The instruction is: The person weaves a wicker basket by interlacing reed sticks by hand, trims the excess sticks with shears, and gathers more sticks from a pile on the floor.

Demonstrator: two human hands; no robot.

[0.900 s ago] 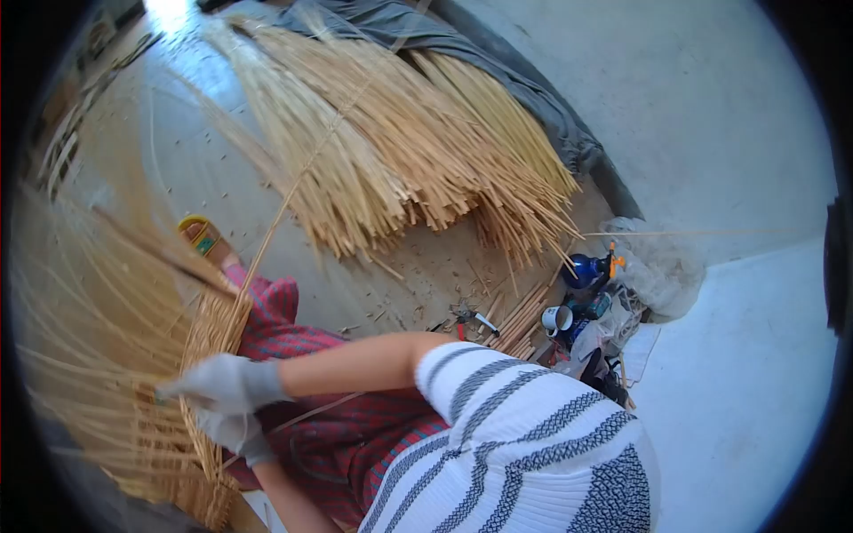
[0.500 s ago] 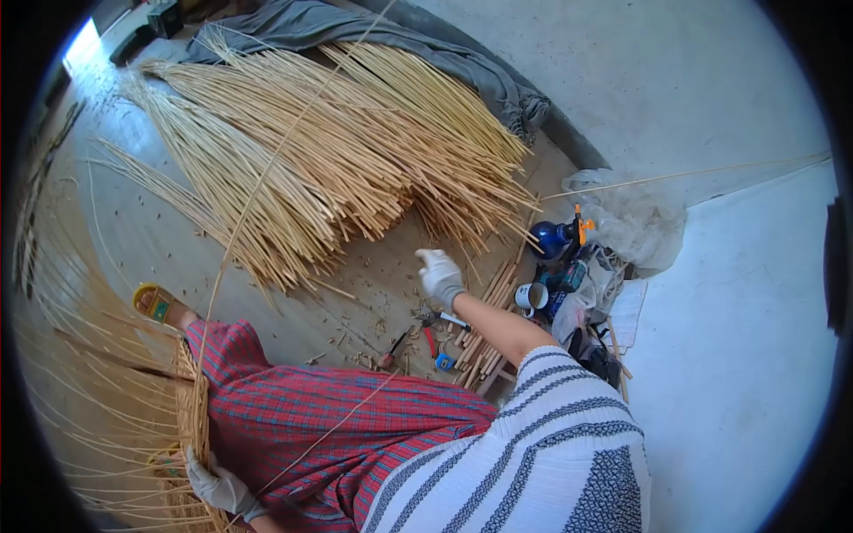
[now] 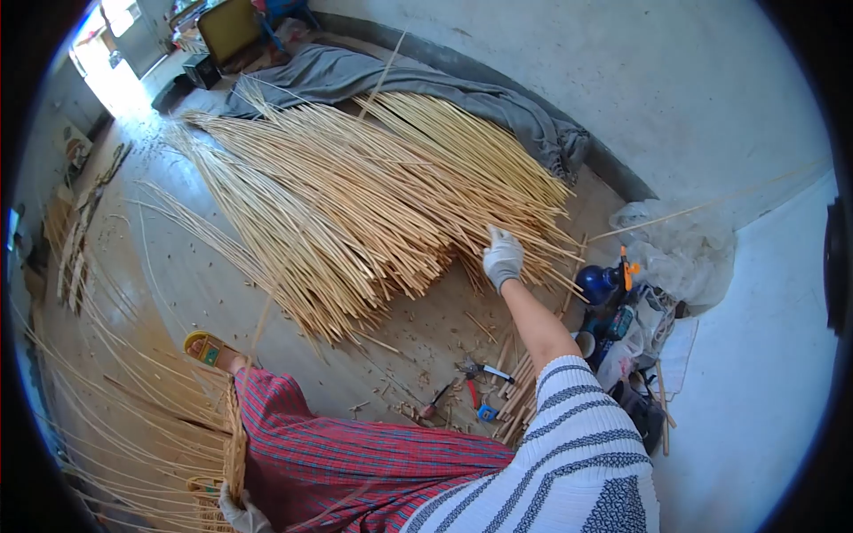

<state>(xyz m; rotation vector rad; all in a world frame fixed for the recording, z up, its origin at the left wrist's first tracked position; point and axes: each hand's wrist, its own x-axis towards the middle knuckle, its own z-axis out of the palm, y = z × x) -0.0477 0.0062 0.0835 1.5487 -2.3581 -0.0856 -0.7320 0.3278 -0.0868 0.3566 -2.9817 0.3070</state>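
My left hand (image 3: 242, 515), in a pale glove, grips the rim of a woven basket (image 3: 235, 444) at the lower left. Long thin stakes fan out from this basket to the left. My gloved right hand (image 3: 503, 255) is stretched out over the cut ends of a large bundle of peeled rods (image 3: 355, 195). Its forefinger points away and nothing can be made out in it; the other fingers are partly hidden. A long thin rod, blurred, runs from the top of the view down towards the basket.
Pliers (image 3: 435, 401), a blue tape measure (image 3: 487, 412) and short sticks (image 3: 519, 404) lie on the floor. A blue spray bottle (image 3: 600, 282), a cup (image 3: 585, 343) and plastic bags (image 3: 680, 253) are at right. Grey cloth (image 3: 444, 89) lies behind the rods; a sandalled foot (image 3: 211, 350) is at left.
My right hand has moved right, from above the bare floor to the rod ends. The view has shifted, showing more of the room at the top left. My left hand stays at the basket.
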